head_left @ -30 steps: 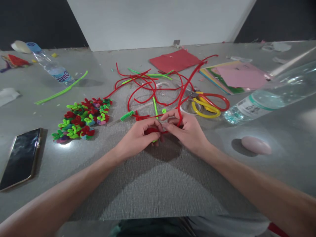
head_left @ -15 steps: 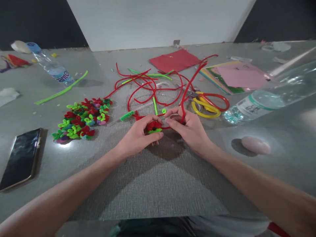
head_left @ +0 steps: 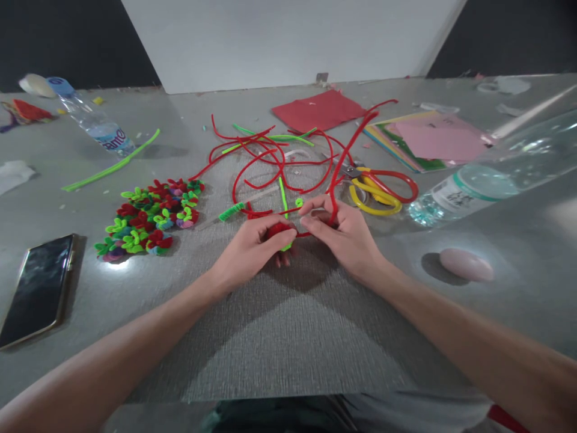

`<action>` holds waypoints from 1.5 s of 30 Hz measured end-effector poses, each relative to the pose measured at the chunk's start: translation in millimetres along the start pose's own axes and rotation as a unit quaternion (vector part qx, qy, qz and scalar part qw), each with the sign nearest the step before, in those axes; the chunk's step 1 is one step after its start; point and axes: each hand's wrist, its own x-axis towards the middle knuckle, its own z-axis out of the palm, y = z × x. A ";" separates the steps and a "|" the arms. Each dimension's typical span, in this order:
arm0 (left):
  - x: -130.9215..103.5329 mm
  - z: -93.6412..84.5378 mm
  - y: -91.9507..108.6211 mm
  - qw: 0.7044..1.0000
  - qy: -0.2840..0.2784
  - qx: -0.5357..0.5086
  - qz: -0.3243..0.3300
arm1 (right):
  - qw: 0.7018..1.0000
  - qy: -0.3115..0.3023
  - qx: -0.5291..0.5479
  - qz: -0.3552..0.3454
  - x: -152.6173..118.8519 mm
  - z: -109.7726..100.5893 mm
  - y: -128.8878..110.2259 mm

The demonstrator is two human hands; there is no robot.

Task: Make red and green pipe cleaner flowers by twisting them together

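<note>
Leftmost, a smartphone [head_left: 38, 291] lay well out from the left hand, and between them sat a cluster of red and green chenille-stem ornaments [head_left: 144, 219]. The left hand [head_left: 246, 249] gripped a red-and-green chenille piece [head_left: 277, 229] between thumb and fingers, mostly hidden. Just beside it, the right hand [head_left: 345, 234] was curled narrowly around a red chenille stem [head_left: 332, 192] running toward that piece and rising above the knuckles. Scissors [head_left: 376, 193] rested just beyond the right hand; rightward of it, well apart, lay a pinkish oval object [head_left: 466, 264].
</note>
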 end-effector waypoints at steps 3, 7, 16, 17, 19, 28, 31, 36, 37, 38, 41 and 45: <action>1.3 -1.7 -4.7 0.999 0.028 0.039 0.022 | 1.000 0.011 -0.001 0.002 0.3 -0.3 0.1; 3.8 -5.3 -11.8 0.993 0.082 0.074 0.039 | 0.999 0.035 -0.005 -0.008 1.7 -2.7 3.2; 2.3 -1.1 -11.4 0.986 0.113 0.104 0.067 | 0.999 -0.004 -0.041 -0.029 -0.7 2.0 -0.1; 2.2 -1.1 -12.3 0.985 0.114 0.107 0.071 | 0.999 -0.024 -0.029 -0.026 -0.7 3.0 -0.3; 1.9 -2.3 -13.9 0.983 0.114 0.122 0.074 | 0.998 -0.054 -0.007 -0.026 -0.1 4.3 0.0; 2.4 -7.8 -12.4 0.977 0.115 0.146 0.106 | 0.999 -0.038 0.018 -0.024 2.5 4.2 3.4; 4.4 -7.6 -14.3 0.981 0.111 0.118 0.103 | 0.999 -0.027 0.027 -0.021 2.7 4.3 4.9; 4.5 -6.4 -12.9 0.985 0.120 0.094 0.086 | 0.999 -0.031 0.028 -0.031 2.3 4.1 4.3; 4.0 -6.2 -11.4 0.984 0.125 0.098 0.080 | 0.999 -0.031 0.026 -0.032 2.0 4.2 3.9; 3.5 -6.1 -9.8 0.984 0.126 0.104 0.077 | 0.999 -0.031 0.024 -0.031 1.6 4.4 3.5; 3.2 -6.6 -6.0 0.984 0.109 0.117 0.076 | 0.999 -0.030 0.012 -0.031 0.6 5.0 2.8; 5.7 -9.4 -7.8 0.988 0.083 0.106 0.073 | 0.999 -0.028 -0.003 -0.043 1.0 5.3 3.8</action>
